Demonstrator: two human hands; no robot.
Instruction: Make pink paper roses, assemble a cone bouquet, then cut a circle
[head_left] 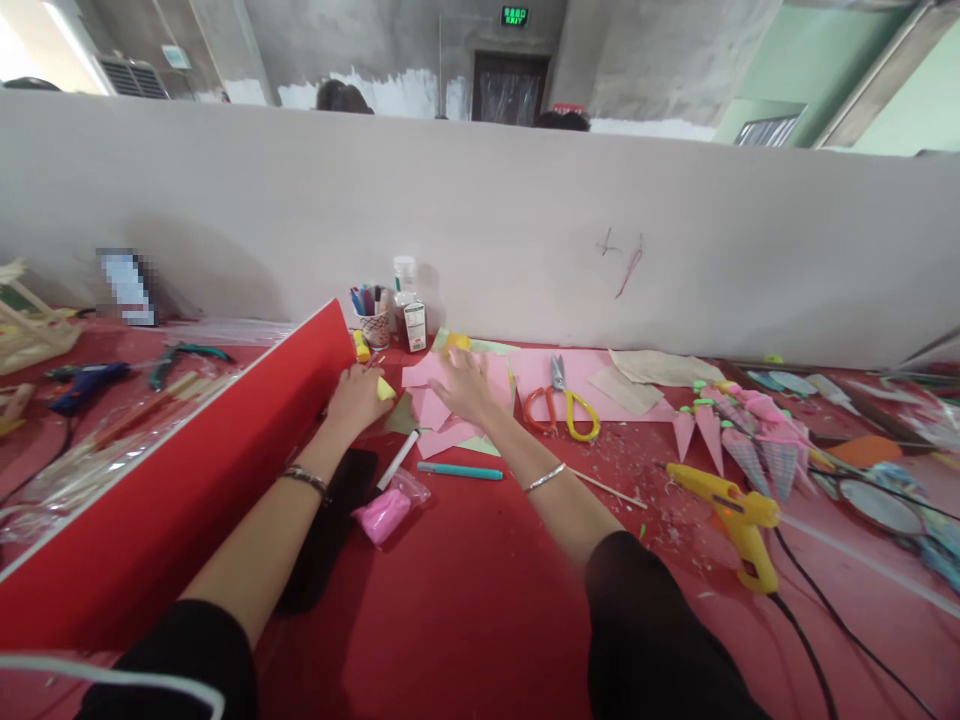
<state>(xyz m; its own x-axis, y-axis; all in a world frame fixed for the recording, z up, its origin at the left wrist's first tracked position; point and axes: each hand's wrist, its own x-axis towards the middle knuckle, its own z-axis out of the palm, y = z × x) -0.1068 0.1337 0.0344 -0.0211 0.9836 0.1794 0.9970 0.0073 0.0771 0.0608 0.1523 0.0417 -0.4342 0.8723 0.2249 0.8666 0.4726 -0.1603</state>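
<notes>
Left hand [358,396]: reached out to the far edge of the worktop [487,600], fingers curled, lying against the end of the red board [187,470]; a yellow scrap [385,389] touches its fingertips, but whether it is pinched cannot be told.
Right hand [466,386]: palm down, fingers spread flat on the pink paper [431,405], pressing it to the worktop.
Pink paper: a loose heap of cut pieces near the far edge, about midway along it, between the two hands and under the right one; a pale green piece [405,415] shows beneath.
Red board: long, running from the near left corner up to the far edge, just left of the left arm.
Scissors [562,405]: orange and yellow handles, lying on a pink sheet [600,385] just right of the right hand.
Pen [460,470]: teal, lying flat nearer than the heap, between the forearms.
Pink bag [386,512]: clear packet with pink contents, beside the left forearm.
Glue gun [739,520]: yellow, toward the right edge, its black cord trailing to the near right corner.
Cones [720,435]: pink paper cones, just beyond the glue gun.
Cup [373,318]: holds pens, against the far wall, with a bottle [405,285] and small box [414,326] beside it.
</notes>
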